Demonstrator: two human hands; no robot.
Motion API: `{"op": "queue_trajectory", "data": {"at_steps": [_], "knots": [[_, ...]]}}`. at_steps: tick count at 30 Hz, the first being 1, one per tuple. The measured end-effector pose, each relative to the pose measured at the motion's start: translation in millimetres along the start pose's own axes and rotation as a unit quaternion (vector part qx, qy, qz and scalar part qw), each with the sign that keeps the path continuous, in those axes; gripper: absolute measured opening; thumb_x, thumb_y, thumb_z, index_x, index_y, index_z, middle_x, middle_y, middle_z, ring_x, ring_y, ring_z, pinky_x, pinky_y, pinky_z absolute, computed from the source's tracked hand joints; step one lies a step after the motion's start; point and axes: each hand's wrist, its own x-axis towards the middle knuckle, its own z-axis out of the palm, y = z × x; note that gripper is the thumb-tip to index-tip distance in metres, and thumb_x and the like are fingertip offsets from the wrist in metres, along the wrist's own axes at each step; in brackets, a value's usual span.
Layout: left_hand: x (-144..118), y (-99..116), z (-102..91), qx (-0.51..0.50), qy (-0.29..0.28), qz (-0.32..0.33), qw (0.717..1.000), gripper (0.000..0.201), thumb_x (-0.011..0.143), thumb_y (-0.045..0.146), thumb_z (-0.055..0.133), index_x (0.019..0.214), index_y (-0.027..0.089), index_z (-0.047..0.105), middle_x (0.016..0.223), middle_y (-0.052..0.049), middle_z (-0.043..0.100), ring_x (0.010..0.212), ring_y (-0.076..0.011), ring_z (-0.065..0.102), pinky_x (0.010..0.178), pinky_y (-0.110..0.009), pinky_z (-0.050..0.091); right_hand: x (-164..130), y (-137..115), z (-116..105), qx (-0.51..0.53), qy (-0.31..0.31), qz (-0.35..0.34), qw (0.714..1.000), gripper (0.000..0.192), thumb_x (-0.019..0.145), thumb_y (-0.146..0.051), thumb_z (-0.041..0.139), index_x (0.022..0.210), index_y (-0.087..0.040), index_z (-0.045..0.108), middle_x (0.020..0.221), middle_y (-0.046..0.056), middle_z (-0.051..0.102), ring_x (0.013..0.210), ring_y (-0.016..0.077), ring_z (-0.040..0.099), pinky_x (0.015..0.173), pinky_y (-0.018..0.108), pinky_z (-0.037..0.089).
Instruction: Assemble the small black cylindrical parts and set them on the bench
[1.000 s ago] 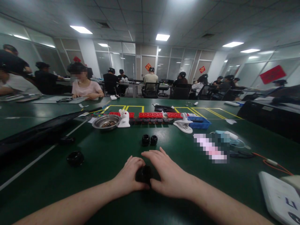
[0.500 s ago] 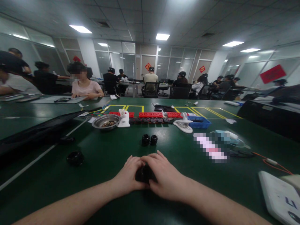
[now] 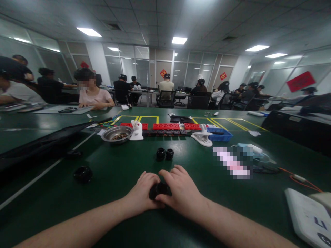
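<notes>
Low over the green table, my left hand [image 3: 144,189] and my right hand [image 3: 182,193] close round a black round fitting [image 3: 159,189] from both sides. The fingers and thumbs of both hands curl about it, and they hide much of its shape. Just beyond the fingertips stand two similar black ribbed fittings, a larger one [image 3: 160,154] on the left and a smaller one [image 3: 169,154] beside it. A black ring-shaped piece [image 3: 83,174] lies apart, to the left of my left hand.
A metal bowl [image 3: 117,135] of small parts, red socket strips [image 3: 167,126], white clips [image 3: 202,137] and a blue tray [image 3: 219,135] line the middle. At right lie cables [image 3: 300,178] and a white device [image 3: 309,217]. A co-worker [image 3: 94,94] sits across the table.
My right hand's fingers have shifted and its thumb has come higher, uncovering more of the black fitting. The left hand has hardly moved.
</notes>
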Motion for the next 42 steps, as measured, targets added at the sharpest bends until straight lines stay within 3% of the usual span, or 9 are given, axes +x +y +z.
{"op": "queue_trajectory", "data": {"at_steps": [4,7,12,15,22,29,32,37,42], "knots": [[0.0,-3.1,1.1,0.000,-0.004,0.005,1.000,0.047,0.054,0.045,0.071,0.091,0.023,0.051,0.099,-0.003,0.054,0.098,-0.0253,0.047,0.097,-0.050,0.020,-4.2,4.0,-16.6,0.056,-0.078,-0.040,0.995,0.053,0.067,-0.018,0.061,0.116,-0.019,0.041,0.110,0.006,0.056,0.104,0.0219,0.047,0.101,0.048,0.013],[0.2,-3.1,0.8,0.001,0.004,0.006,1.000,0.046,0.053,0.046,0.071,0.087,0.021,0.051,0.096,-0.002,0.054,0.096,-0.0256,0.048,0.096,-0.049,0.022,-7.1,7.4,-31.1,0.103,-0.107,-0.048,0.988,0.065,0.066,-0.019,0.062,0.124,-0.022,0.033,0.126,0.006,0.043,0.116,0.0229,0.037,0.101,0.049,0.013],[0.2,0.6,-1.7,-0.002,0.002,0.003,1.000,0.044,0.057,0.050,0.067,0.085,0.021,0.051,0.095,-0.003,0.054,0.094,-0.0255,0.049,0.096,-0.050,0.022,-3.6,3.1,-21.2,0.070,-0.026,0.000,0.997,0.058,0.069,-0.039,0.062,0.117,-0.017,0.041,0.109,0.009,0.055,0.104,0.0229,0.047,0.101,0.048,0.015],[0.4,-0.6,-0.8,0.000,-0.004,-0.001,1.000,0.043,0.056,0.047,0.068,0.087,0.022,0.052,0.095,-0.003,0.054,0.095,-0.0252,0.049,0.097,-0.050,0.021,-0.4,0.3,-10.6,0.025,-0.037,-0.005,0.999,0.045,0.069,-0.035,0.063,0.107,-0.015,0.049,0.093,0.007,0.061,0.093,0.0219,0.052,0.101,0.046,0.017],[1.2,-4.9,2.4,0.006,-0.006,0.002,1.000,0.051,0.054,0.047,0.070,0.094,0.022,0.051,0.100,-0.004,0.054,0.100,-0.0274,0.047,0.097,-0.051,0.019,-4.8,6.2,-26.9,0.117,-0.084,-0.050,0.988,0.063,0.067,-0.011,0.055,0.125,-0.021,0.031,0.127,0.006,0.042,0.119,0.0214,0.034,0.103,0.048,0.012],[-0.3,2.1,-2.8,0.000,-0.001,0.006,1.000,0.045,0.057,0.050,0.068,0.087,0.021,0.051,0.093,-0.002,0.055,0.093,-0.0246,0.049,0.095,-0.048,0.024,-1.1,2.7,-12.0,0.072,-0.016,-0.012,0.997,0.054,0.067,-0.038,0.064,0.113,-0.017,0.045,0.106,0.008,0.057,0.101,0.0226,0.049,0.099,0.044,0.023],[-0.5,1.6,-1.8,0.001,-0.003,0.002,1.000,0.044,0.058,0.048,0.068,0.090,0.022,0.053,0.096,-0.003,0.055,0.095,-0.0250,0.048,0.097,-0.049,0.022,-0.7,1.1,-7.6,0.045,-0.027,-0.018,0.998,0.042,0.069,-0.031,0.063,0.106,-0.016,0.050,0.096,0.007,0.060,0.093,0.0218,0.052,0.098,0.044,0.023],[1.0,-3.0,1.5,0.002,-0.007,0.004,1.000,0.055,0.056,0.045,0.070,0.102,0.023,0.051,0.102,-0.004,0.054,0.099,-0.0273,0.047,0.096,-0.050,0.022,-4.8,3.2,-21.2,0.120,-0.086,-0.063,0.987,0.058,0.066,-0.011,0.058,0.119,-0.020,0.038,0.117,0.006,0.050,0.110,0.0206,0.042,0.102,0.047,0.015],[1.4,-1.3,-0.7,0.005,0.001,0.005,1.000,0.046,0.055,0.047,0.070,0.087,0.020,0.052,0.095,-0.003,0.054,0.094,-0.0256,0.049,0.095,-0.048,0.024,-2.9,3.5,-15.9,0.103,-0.009,-0.009,0.995,0.053,0.070,-0.031,0.061,0.116,-0.017,0.041,0.115,0.009,0.052,0.108,0.0228,0.044,0.101,0.047,0.017]]}}
